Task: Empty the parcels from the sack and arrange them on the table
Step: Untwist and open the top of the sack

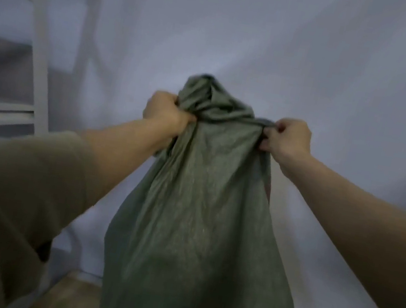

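A green woven sack (198, 220) hangs in front of me, held up high at arm's length. My left hand (165, 112) is clenched on the bunched cloth at its upper left. My right hand (289, 138) pinches the upper right edge. The top of the sack is crumpled between both hands. Its lower part bulges and runs out of the frame at the bottom. No parcels are visible; whatever is inside is hidden by the cloth. The picture is blurred.
A white cloth backdrop (268, 44) fills the space behind the sack. A white shelf frame (37, 59) stands at the left. A strip of brownish surface (71, 290) shows at the bottom left of the sack.
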Demonstrator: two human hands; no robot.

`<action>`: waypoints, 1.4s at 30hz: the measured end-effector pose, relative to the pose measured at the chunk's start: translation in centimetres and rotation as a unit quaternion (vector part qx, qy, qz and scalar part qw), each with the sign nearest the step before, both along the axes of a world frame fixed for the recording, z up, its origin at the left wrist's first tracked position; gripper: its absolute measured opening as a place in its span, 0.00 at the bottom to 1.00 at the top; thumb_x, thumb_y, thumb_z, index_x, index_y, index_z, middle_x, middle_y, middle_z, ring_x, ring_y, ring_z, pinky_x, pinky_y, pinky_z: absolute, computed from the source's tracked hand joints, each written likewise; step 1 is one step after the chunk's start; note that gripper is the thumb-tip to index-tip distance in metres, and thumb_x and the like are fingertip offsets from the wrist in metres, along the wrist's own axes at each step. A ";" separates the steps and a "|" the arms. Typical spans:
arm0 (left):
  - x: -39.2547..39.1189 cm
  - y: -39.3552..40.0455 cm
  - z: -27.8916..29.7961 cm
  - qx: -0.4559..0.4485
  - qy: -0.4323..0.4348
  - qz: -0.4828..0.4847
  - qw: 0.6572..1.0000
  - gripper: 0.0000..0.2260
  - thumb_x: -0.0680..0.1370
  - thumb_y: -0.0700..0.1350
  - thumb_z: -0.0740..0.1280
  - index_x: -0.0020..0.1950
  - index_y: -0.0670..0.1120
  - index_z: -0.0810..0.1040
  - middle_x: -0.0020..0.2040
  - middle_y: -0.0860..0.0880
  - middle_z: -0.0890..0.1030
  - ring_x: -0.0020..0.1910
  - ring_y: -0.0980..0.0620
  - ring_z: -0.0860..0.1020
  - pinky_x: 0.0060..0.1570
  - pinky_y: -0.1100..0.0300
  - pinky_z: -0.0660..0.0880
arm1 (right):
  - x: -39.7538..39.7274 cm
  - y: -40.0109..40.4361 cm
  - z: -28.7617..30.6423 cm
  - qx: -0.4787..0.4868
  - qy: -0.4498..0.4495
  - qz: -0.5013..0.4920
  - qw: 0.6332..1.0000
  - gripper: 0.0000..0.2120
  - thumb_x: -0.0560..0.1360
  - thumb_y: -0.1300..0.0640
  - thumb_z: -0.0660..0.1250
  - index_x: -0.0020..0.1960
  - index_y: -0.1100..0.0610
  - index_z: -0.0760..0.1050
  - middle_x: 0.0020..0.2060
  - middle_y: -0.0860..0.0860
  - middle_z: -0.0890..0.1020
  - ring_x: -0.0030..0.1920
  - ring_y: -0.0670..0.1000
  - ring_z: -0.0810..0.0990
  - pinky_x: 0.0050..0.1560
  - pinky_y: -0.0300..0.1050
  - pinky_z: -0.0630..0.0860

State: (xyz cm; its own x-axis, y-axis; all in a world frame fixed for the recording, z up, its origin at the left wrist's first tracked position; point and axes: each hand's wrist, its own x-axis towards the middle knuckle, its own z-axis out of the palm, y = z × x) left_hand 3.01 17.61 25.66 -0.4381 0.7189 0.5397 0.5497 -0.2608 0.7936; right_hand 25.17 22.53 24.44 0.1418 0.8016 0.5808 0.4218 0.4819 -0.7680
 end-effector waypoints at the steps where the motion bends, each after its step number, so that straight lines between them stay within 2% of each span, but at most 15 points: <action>1: 0.0 0.1 1.6 0.036 -0.020 -0.010 0.999 0.05 0.66 0.43 0.77 0.36 0.48 0.81 0.40 0.47 0.85 0.43 0.47 0.84 0.49 0.48 0.82 | 0.2 0.6 1.1 0.034 0.018 -0.001 0.999 0.10 0.70 0.57 0.66 0.30 0.54 0.74 0.35 0.60 0.83 0.40 0.63 0.84 0.47 0.62 0.81; 4: -0.1 0.2 1.4 0.067 -0.029 -0.037 0.997 0.05 0.65 0.45 0.76 0.38 0.48 0.82 0.40 0.47 0.85 0.43 0.47 0.84 0.47 0.47 0.82 | 0.8 0.0 0.9 0.025 0.032 0.002 0.999 0.09 0.72 0.58 0.68 0.33 0.56 0.75 0.37 0.62 0.83 0.41 0.63 0.84 0.47 0.63 0.81; 8: 0.1 -0.2 -6.1 -0.056 0.031 -0.040 0.997 0.06 0.64 0.47 0.77 0.39 0.48 0.83 0.41 0.48 0.86 0.43 0.47 0.83 0.50 0.47 0.82 | 1.5 -1.7 -4.6 -0.114 -0.044 0.040 0.992 0.11 0.75 0.66 0.68 0.34 0.60 0.75 0.36 0.63 0.81 0.36 0.58 0.81 0.47 0.60 0.82; 11: -0.1 0.9 -3.1 -0.008 -0.025 -0.034 0.999 0.09 0.60 0.48 0.75 0.38 0.48 0.83 0.41 0.47 0.86 0.43 0.47 0.84 0.50 0.46 0.82 | 1.3 -0.7 -1.6 -0.023 -0.024 0.014 0.999 0.08 0.74 0.65 0.68 0.37 0.63 0.78 0.37 0.63 0.82 0.40 0.62 0.84 0.47 0.61 0.82; 15: -0.4 1.3 0.2 0.101 -0.032 -0.047 0.993 0.05 0.65 0.47 0.76 0.37 0.49 0.82 0.40 0.49 0.86 0.45 0.47 0.84 0.49 0.47 0.82 | 0.9 -0.6 0.4 0.049 0.030 0.029 0.998 0.05 0.76 0.64 0.66 0.42 0.64 0.77 0.38 0.61 0.83 0.41 0.62 0.85 0.48 0.59 0.82; 18: -0.8 0.8 -5.5 -0.018 0.039 -0.023 0.999 0.13 0.64 0.50 0.75 0.46 0.47 0.85 0.43 0.48 0.86 0.45 0.46 0.84 0.51 0.47 0.81 | 1.5 -0.7 -3.5 -0.026 -0.113 0.017 0.993 0.05 0.75 0.65 0.66 0.43 0.66 0.80 0.40 0.63 0.84 0.44 0.64 0.84 0.51 0.59 0.81; 20: -0.9 1.1 -6.9 -0.094 0.022 -0.043 0.994 0.17 0.62 0.50 0.78 0.49 0.47 0.85 0.46 0.47 0.86 0.47 0.45 0.83 0.55 0.47 0.80 | 1.5 -0.8 -3.7 -0.066 -0.142 0.029 0.987 0.06 0.74 0.66 0.67 0.43 0.67 0.81 0.41 0.64 0.84 0.45 0.64 0.84 0.50 0.57 0.82; 24: -0.2 1.6 0.3 0.058 -0.135 -0.078 0.986 0.07 0.67 0.41 0.78 0.39 0.49 0.81 0.40 0.49 0.85 0.44 0.47 0.84 0.50 0.49 0.82 | 0.5 0.3 2.2 0.083 -0.007 0.006 0.997 0.06 0.71 0.59 0.65 0.37 0.60 0.76 0.39 0.61 0.83 0.43 0.63 0.83 0.49 0.62 0.80; 26: 0.3 1.0 1.3 0.112 -0.133 -0.089 0.981 0.06 0.69 0.40 0.77 0.40 0.48 0.81 0.40 0.49 0.85 0.43 0.48 0.84 0.49 0.50 0.82 | 0.5 0.3 2.5 0.114 0.004 -0.013 0.993 0.07 0.72 0.57 0.65 0.39 0.60 0.76 0.39 0.60 0.83 0.43 0.62 0.83 0.49 0.62 0.80; 28: 0.3 0.0 -1.4 0.050 -0.057 -0.073 0.994 0.05 0.68 0.42 0.76 0.40 0.47 0.81 0.39 0.50 0.83 0.43 0.48 0.83 0.49 0.51 0.82 | 1.3 -0.2 0.3 0.055 -0.089 -0.019 0.994 0.07 0.74 0.60 0.65 0.41 0.64 0.78 0.41 0.62 0.84 0.44 0.62 0.83 0.50 0.59 0.80; 31: 0.3 -0.8 -4.7 -0.149 0.060 -0.067 0.985 0.10 0.67 0.47 0.78 0.41 0.47 0.79 0.39 0.49 0.81 0.40 0.49 0.81 0.48 0.55 0.79 | 1.9 -1.2 -2.1 -0.055 -0.213 -0.002 0.976 0.06 0.75 0.66 0.65 0.41 0.64 0.79 0.42 0.63 0.83 0.44 0.59 0.83 0.48 0.51 0.79; 34: 0.3 0.2 0.1 0.005 -0.021 -0.049 0.999 0.11 0.61 0.49 0.77 0.38 0.48 0.82 0.41 0.47 0.85 0.43 0.47 0.84 0.49 0.48 0.82 | 1.5 -0.5 1.9 0.102 -0.120 -0.074 0.985 0.07 0.76 0.63 0.64 0.44 0.63 0.79 0.44 0.61 0.83 0.47 0.59 0.81 0.51 0.50 0.77; 37: 0.9 0.8 2.8 0.126 -0.093 -0.100 0.983 0.05 0.66 0.45 0.77 0.40 0.48 0.83 0.43 0.48 0.86 0.44 0.49 0.84 0.49 0.49 0.82 | 1.1 -0.3 3.3 0.163 -0.011 -0.053 0.985 0.06 0.75 0.60 0.62 0.42 0.59 0.76 0.41 0.60 0.83 0.45 0.61 0.82 0.50 0.59 0.79; 39: 0.9 1.2 0.3 0.086 -0.055 -0.071 0.992 0.06 0.65 0.47 0.75 0.39 0.47 0.83 0.43 0.46 0.86 0.45 0.47 0.84 0.50 0.44 0.82 | 1.7 0.1 1.0 0.093 -0.069 -0.053 0.992 0.06 0.75 0.62 0.64 0.40 0.62 0.77 0.40 0.63 0.83 0.44 0.63 0.83 0.50 0.60 0.79; 42: 0.4 1.2 -5.1 -0.110 0.001 -0.065 0.992 0.15 0.67 0.46 0.78 0.50 0.43 0.83 0.47 0.44 0.85 0.48 0.43 0.83 0.54 0.46 0.80 | 3.1 -0.6 -2.8 -0.139 -0.129 0.037 0.981 0.06 0.74 0.68 0.66 0.39 0.65 0.77 0.42 0.67 0.83 0.42 0.65 0.85 0.48 0.61 0.82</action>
